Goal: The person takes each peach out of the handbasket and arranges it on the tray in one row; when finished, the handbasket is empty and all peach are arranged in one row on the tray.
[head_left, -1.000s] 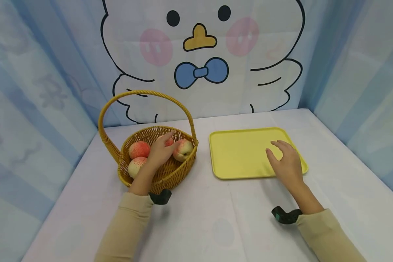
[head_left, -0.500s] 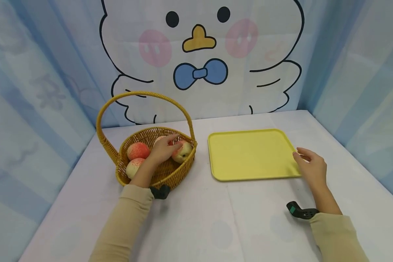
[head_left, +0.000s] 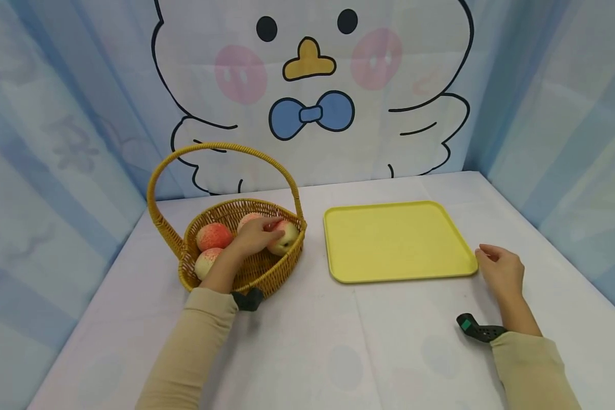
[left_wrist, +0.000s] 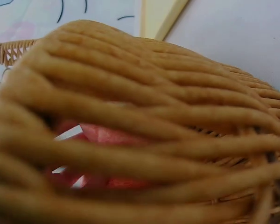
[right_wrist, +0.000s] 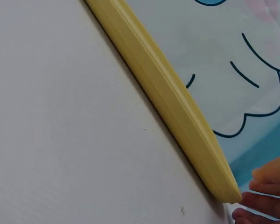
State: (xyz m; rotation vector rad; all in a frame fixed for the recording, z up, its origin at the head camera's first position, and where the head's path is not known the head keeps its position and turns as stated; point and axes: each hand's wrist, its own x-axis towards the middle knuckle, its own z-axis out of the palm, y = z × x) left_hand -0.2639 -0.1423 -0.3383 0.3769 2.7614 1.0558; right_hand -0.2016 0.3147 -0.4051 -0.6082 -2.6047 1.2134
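In the head view, my left hand (head_left: 256, 234) reaches into a brown wicker basket (head_left: 271, 280). Its thumb and fingers grip a pale peach with a red blush (head_left: 286, 244) at the basket's right side. Behind the hand lies a second peach (head_left: 248, 219), partly covered. Two more, a red peach (head_left: 214, 236) and a paler peach (head_left: 207, 262), lie on the left. Blurred basket weave (left_wrist: 130, 93) hides the left hand in the left wrist view. My right hand (head_left: 503, 270) is beside a yellow tray (head_left: 394, 242), its relaxed fingertips (right_wrist: 263, 203) at the near right corner.
The basket's tall arched handle (head_left: 230, 147) rises over the peaches. A white cloth (head_left: 312, 347) covers the table. Behind it hangs a curtain (head_left: 195, 68) with a cartoon bird, and blue curtains stand at both sides. A black wrist camera (head_left: 479, 328) juts from the right wrist.
My right hand has moved right, from above the tray to its right edge, and its fingers have drawn closer together. The left hand has sunk a little onto the right-hand peach.
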